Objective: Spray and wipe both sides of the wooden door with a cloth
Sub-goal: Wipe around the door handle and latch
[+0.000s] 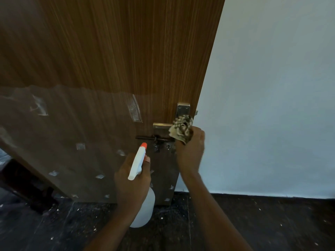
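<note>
The wooden door (117,51) fills the upper left, its lower half under a taped clear plastic film (63,133). My right hand (191,151) grips a bunched patterned cloth (181,128) and holds it against the metal door handle (161,125) near the door's right edge. My left hand (132,182) holds a white spray bottle (142,200) by its neck. The bottle's orange-tipped nozzle (143,145) points up toward the door below the handle.
A dark sliding bolt (154,138) sits just under the handle. A pale blue-white wall (272,105) stands right of the door edge. The dark floor (253,223) is littered with pale specks. Something dark stands low at the left (27,187).
</note>
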Motion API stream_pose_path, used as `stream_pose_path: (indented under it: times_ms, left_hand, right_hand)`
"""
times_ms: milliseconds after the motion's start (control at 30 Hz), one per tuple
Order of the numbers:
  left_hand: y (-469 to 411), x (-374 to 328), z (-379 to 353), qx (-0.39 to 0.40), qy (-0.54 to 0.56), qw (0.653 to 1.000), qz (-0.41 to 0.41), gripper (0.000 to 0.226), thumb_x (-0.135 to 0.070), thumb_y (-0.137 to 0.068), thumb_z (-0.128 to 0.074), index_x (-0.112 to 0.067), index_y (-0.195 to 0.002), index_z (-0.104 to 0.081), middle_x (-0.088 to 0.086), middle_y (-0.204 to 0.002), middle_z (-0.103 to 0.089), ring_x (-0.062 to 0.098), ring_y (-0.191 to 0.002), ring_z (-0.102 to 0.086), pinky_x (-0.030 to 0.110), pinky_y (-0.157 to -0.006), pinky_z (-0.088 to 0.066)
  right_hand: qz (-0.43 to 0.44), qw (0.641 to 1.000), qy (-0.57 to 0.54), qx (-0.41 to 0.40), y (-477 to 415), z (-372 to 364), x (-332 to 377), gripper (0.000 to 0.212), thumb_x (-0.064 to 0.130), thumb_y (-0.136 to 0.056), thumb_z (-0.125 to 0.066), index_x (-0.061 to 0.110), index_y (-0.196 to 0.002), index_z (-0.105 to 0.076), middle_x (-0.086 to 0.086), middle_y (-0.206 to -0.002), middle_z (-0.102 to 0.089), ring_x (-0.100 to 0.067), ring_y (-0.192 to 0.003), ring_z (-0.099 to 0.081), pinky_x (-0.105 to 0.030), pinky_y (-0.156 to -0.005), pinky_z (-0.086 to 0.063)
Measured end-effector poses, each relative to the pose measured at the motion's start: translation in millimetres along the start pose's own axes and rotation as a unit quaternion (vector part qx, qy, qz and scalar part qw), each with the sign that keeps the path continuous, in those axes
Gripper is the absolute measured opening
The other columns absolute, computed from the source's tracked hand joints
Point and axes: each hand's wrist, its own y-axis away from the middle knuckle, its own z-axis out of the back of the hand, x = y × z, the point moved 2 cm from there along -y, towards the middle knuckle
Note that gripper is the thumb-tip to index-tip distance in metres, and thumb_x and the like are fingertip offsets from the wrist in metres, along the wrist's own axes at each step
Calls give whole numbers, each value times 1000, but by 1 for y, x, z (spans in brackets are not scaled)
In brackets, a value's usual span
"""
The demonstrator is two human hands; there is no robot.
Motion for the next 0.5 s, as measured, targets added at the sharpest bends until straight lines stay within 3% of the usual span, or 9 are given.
stream_pose_path:
  times_ms: [100,167,233,333,367,400,433,500]
  left_hand:
    - [0,4,13,-17,-22,1000,9,9,-24,-82,-70,-26,-83,-62,-12,-68,-59,-6,-69,-61,4,-54,-44]
    - [0,6,21,-48,-46,998,13,13,-22,-81,-73,-14,-86,-64,1,-70,-65,3,-61,-61,4,-60,-45]
    - [0,6,27,-86,-78,993,-6,26,-19,-77,-76,-4,-96,-65,14,-84,-70,9,-70,-58,25,-78,-49]
    - [-1,3,33,-74,-54,996,12,22,-20,-79,-75,-11,-95,-64,-3,-78,-63,13,-71,-59,36,-82,-54]
    - [-2,3,34,-66,-46,997,11,17,-23,-79,-73,-16,-92,-64,-11,-74,-62,11,-66,-60,33,-78,-57]
    - [-2,3,35,-62,-40,997,7,12,-25,-80,-72,-23,-87,-63,-18,-67,-61,9,-64,-62,22,-72,-56]
    - [-2,1,34,-60,-34,998,7,12,-25,-80,-72,-28,-84,-61,-21,-62,-60,2,-65,-62,8,-64,-50]
    - [0,-2,31,-72,-22,997,11,14,-23,-78,-72,-27,-82,-59,-23,-57,-55,-14,-67,-58,-4,-58,-40]
  right_hand:
    - [-25,998,-43,40,21,-46,26,41,22,-90,-70,18,-127,-54,-2,-128,-54,-12,-110,-54,-14,-88,-41]
    - [-18,995,-41,88,32,-72,43,43,27,-92,-70,20,-131,-54,-1,-135,-53,-15,-120,-54,-15,-96,-35]
    - [-2,993,-48,106,37,-86,51,44,26,-91,-71,21,-131,-54,1,-138,-52,-15,-125,-53,-17,-98,-33]
    - [-47,991,-91,88,34,-82,42,42,22,-89,-73,21,-128,-55,3,-133,-53,-9,-118,-53,-8,-93,-32]
    - [-71,990,-103,69,32,-75,35,40,21,-89,-73,21,-125,-56,4,-128,-55,-6,-111,-54,-3,-87,-33]
    - [-96,987,-119,36,31,-65,27,36,18,-89,-72,20,-122,-56,4,-121,-57,-4,-103,-55,2,-77,-35]
    - [-132,982,-137,-7,28,-53,17,31,14,-90,-70,17,-118,-57,5,-110,-58,-3,-95,-56,3,-69,-37]
    - [-211,955,-180,-109,19,-29,-2,24,6,-93,-63,11,-115,-55,4,-100,-55,-11,-92,-60,0,-63,-41]
